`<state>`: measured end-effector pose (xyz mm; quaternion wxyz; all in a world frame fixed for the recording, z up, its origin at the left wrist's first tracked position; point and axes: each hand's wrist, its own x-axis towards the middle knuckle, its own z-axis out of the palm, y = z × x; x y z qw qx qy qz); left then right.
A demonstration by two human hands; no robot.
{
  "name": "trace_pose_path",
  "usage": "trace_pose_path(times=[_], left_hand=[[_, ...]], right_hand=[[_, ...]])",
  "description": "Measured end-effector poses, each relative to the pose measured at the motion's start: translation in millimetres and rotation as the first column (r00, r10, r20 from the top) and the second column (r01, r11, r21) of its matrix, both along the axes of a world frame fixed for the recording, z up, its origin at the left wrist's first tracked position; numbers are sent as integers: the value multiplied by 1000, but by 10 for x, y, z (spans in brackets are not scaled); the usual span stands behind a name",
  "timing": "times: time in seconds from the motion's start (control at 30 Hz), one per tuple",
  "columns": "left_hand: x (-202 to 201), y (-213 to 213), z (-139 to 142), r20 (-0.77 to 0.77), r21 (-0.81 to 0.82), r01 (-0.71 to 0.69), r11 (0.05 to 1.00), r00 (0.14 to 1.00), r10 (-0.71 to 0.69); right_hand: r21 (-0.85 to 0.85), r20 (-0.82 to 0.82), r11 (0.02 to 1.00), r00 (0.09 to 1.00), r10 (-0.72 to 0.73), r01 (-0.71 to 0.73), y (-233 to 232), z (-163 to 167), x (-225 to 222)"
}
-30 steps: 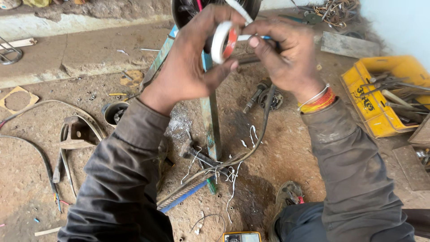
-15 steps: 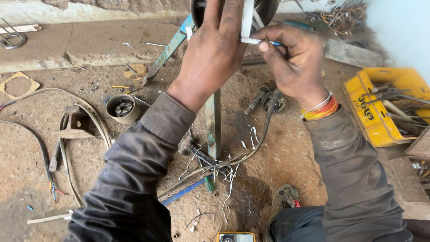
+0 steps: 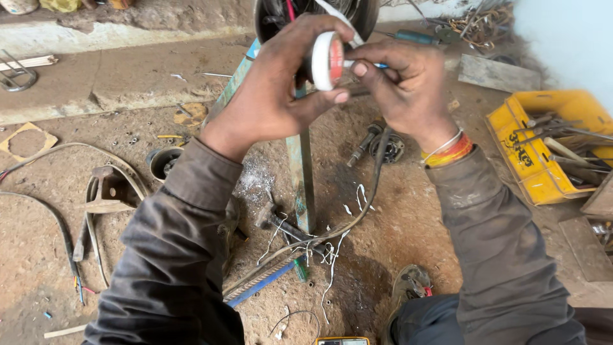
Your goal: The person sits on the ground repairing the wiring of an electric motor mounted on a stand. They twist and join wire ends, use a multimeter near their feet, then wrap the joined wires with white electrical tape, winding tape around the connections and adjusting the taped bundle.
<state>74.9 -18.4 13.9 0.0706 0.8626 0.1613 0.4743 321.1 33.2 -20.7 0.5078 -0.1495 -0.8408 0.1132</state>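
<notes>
Dirt floor (image 3: 408, 217), littered. Yellow plastic crate (image 3: 533, 163) at right, packed with metal hand tools; wooden blocks (image 3: 584, 246) just beside it. Teal metal stand leg (image 3: 300, 172) runs down centre, with white wire offcuts (image 3: 332, 255) and a blue cable (image 3: 262, 287) near its foot. Small round metal cup (image 3: 163, 163) at left, near a curved strap and bracket (image 3: 105, 191). Concrete step (image 3: 115, 76) along top left. Tangle of wire scrap (image 3: 476, 19) top right.

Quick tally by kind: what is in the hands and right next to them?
Roll of white tape with red core, held in the left hand: 1
Thin blue-tipped wire, pinched by the right hand: 1
Green metal stand leg: 1
Yellow tool tray: 1
Total: 4
</notes>
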Motion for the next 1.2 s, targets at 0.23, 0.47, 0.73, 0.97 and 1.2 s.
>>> trace_pose_path(times=[0.23, 0.47, 0.73, 0.97, 1.2], left_hand=[[-84, -20, 17, -145, 93, -9, 996, 989, 23], [97, 102, -173, 67, 29, -318, 948, 947, 315], [285, 251, -86, 218, 166, -355, 920, 923, 317], [-21, 30, 71, 158, -563, 3, 826, 982, 103], [-222, -75, 33, -135, 117, 41, 992, 991, -25]], right_hand=[[-176, -71, 979, 993, 94, -105, 51, -22, -52], [-136, -37, 989, 998, 54, -58, -77, 77, -98], [-149, -57, 989, 998, -6, -3, -110, 194, -74], [-86, -21, 995, 998, 54, -56, -36, 32, -97], [-73, 45, 996, 998, -50, 54, -108, 70, -182]])
